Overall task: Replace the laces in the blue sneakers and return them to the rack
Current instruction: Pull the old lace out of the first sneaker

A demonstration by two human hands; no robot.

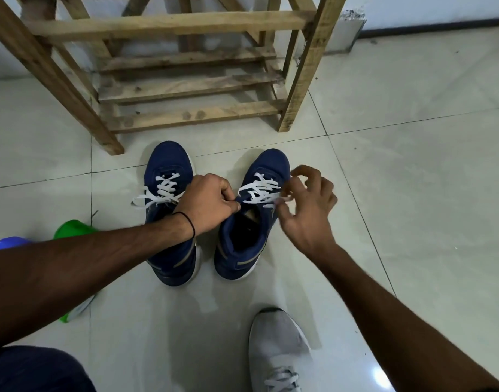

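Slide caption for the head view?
Left hand and right hand work white laces on one blue sneaker, wooden rack behind.

Wooden rack (169,24) cut off by the upper edge; left forearm (101,250) hides the middle of the left sneaker (169,162). Right hand (307,213) blurred at the fingertips over the white lace (259,190): grip cannot be told.
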